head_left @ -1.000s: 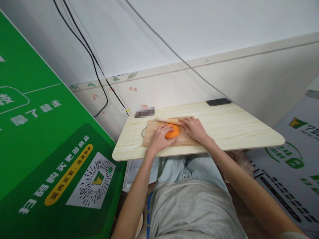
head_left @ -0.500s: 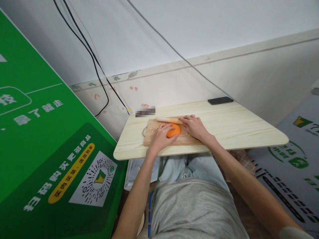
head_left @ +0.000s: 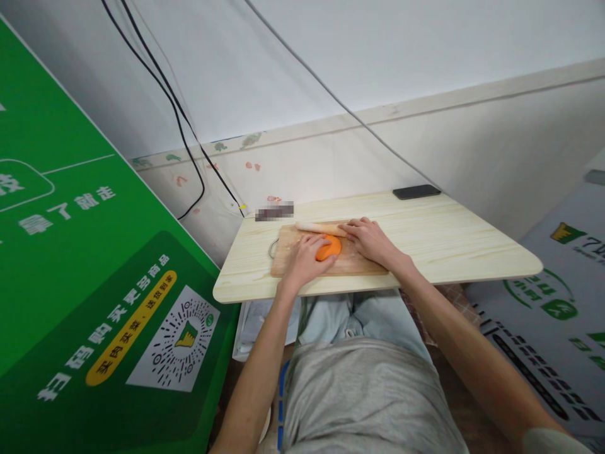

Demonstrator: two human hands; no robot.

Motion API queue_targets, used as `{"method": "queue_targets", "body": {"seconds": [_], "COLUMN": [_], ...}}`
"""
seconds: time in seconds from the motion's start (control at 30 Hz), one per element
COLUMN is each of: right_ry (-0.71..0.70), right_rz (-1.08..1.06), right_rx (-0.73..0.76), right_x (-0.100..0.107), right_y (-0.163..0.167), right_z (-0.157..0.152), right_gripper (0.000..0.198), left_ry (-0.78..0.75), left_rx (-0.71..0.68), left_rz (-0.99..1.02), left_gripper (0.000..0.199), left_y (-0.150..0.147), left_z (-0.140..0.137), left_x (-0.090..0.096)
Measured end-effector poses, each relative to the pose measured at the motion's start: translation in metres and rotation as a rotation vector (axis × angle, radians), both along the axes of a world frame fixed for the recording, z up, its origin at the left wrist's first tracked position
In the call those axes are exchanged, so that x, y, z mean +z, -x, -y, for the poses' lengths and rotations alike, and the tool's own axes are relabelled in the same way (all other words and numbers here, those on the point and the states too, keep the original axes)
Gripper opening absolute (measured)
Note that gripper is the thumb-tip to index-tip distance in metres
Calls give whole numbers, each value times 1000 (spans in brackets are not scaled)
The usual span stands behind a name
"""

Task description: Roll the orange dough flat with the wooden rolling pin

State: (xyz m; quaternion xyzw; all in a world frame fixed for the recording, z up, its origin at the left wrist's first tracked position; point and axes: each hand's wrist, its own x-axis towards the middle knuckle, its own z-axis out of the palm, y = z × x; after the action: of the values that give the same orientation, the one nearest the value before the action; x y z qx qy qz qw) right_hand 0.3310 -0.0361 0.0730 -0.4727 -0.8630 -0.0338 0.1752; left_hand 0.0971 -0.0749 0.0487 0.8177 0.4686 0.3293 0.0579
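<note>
A flattened lump of orange dough (head_left: 329, 248) lies on a wooden cutting board (head_left: 350, 265). Curved over its left side is my left hand (head_left: 307, 258), fingers on top and thumb along the near edge. A pale wooden rolling pin (head_left: 316, 227) rests across the far part of the board, behind the dough. My right hand (head_left: 371, 239) has its fingers closed on the right end of the pin, partly hiding that end. Its palm lies low over the board's right side.
The board sits on a light wood-grain table (head_left: 454, 239) against the wall. A black phone (head_left: 416, 192) lies at the back right, and a blurred-out item (head_left: 275, 211) at the back left. Cables (head_left: 182, 120) hang down the wall. A green printed panel (head_left: 108, 252) stands to the left.
The view has shifted very slightly. Both hands, the dough and the rolling pin keep nearly the same places on the board.
</note>
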Motion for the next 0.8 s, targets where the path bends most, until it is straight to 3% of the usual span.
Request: {"method": "queue_targets", "body": {"seconds": [0.23, 0.8], "right_ry": [-9, 3], "right_rz": [3, 9], "right_rx": [34, -70], "right_x": [4, 8], "right_y": [-4, 9], "right_z": [-1, 17], "right_gripper": [47, 45], "left_ry": [-1, -16], "left_rx": [1, -9], "left_rz": [1, 0], "left_gripper": [28, 26], "left_y": [1, -1], "left_z": [-2, 0], "left_x": [-3, 0]}}
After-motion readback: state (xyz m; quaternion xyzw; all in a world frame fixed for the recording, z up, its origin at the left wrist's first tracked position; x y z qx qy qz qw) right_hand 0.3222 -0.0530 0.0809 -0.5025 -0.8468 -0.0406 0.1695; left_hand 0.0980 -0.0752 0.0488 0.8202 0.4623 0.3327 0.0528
